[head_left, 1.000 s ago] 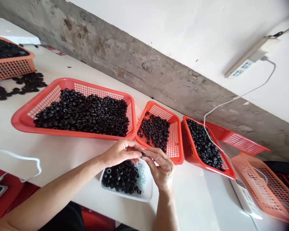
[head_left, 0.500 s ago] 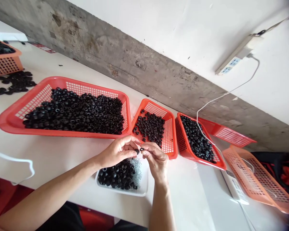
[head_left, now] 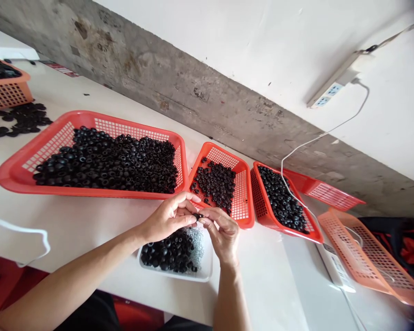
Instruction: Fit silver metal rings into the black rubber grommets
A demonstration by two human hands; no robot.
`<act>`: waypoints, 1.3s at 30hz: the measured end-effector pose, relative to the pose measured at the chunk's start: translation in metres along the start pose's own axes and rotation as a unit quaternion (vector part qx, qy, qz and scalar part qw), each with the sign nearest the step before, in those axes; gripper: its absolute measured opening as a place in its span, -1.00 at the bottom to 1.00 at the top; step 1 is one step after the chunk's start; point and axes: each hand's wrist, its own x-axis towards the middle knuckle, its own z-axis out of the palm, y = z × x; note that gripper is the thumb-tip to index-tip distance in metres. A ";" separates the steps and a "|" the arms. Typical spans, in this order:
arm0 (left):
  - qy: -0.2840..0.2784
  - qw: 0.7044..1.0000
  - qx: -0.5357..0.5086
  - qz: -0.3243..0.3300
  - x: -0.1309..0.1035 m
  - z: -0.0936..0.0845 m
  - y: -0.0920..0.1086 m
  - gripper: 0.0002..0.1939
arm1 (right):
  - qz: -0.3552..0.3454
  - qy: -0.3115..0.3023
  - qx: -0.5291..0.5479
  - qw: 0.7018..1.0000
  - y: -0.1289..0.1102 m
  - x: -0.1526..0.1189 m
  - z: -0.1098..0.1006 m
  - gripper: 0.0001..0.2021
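My left hand (head_left: 170, 215) pinches a small round black part (head_left: 196, 216) between thumb and fingers. Fingertip to fingertip with it, my right hand (head_left: 222, 230) is closed on another small black piece (head_left: 201, 216); the two pieces now touch or nearly touch. Both hands are above a white tray (head_left: 203, 277). Inside the tray lie black cap-like parts (head_left: 167, 253) on the left and small clear beads (head_left: 197, 243) on the right. Just beyond my fingers, a red basket (head_left: 243, 202) holds small black rings (head_left: 215, 184).
A long red basket (head_left: 100, 190) of black parts stands at the left, another red basket (head_left: 262, 207) at the right. Orange baskets (head_left: 362, 257) sit far right. A white cable (head_left: 310, 139) drops from a power strip (head_left: 338, 82) across the right basket. Black discs (head_left: 25, 117) lie far left.
My right hand has shifted slightly left, bringing its small black piece up against the part in my left hand. My left hand has barely moved.
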 end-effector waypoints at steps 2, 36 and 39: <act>0.013 1.000 -0.013 -0.007 0.000 0.000 0.001 -0.64 | -0.027 0.010 -0.020 0.999 0.001 -0.001 0.002 -0.81; 0.012 0.988 0.144 -0.058 0.002 0.000 0.004 -0.78 | -0.201 -0.007 -0.310 0.929 -0.006 0.001 0.009 -0.70; -0.012 0.992 0.124 -0.037 0.003 0.000 0.002 -0.76 | -0.217 -0.006 -0.314 0.924 -0.003 -0.001 0.009 -0.68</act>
